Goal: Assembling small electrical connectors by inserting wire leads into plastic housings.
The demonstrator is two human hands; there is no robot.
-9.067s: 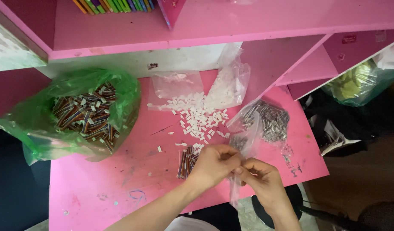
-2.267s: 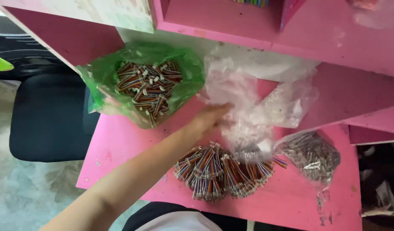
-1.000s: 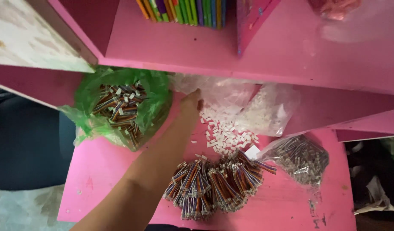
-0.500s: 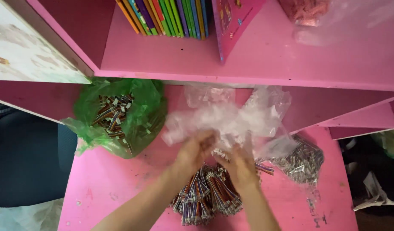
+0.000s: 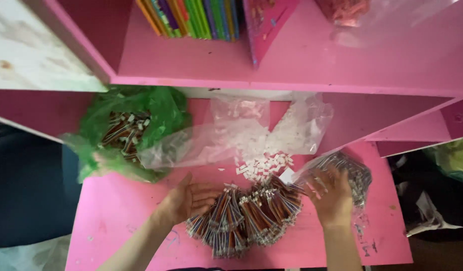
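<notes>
Lying open, palm up, left hand (image 5: 189, 200) touching the left edge of the heap of wire bundles (image 5: 246, 221), grip closing on nothing. Spreading flat, fingers wide, right hand (image 5: 332, 195) pressing on a clear bag of small metal parts (image 5: 354, 173) just beside the heap's right edge. Seemingly flanking the heap on the pink table (image 5: 111, 211), not lifting yet. Needing fingers curled round a bundle for any pick-up. Beyond: white bits (image 5: 264, 165), a clear bag (image 5: 231, 135), a green bag (image 5: 161, 113).
</notes>
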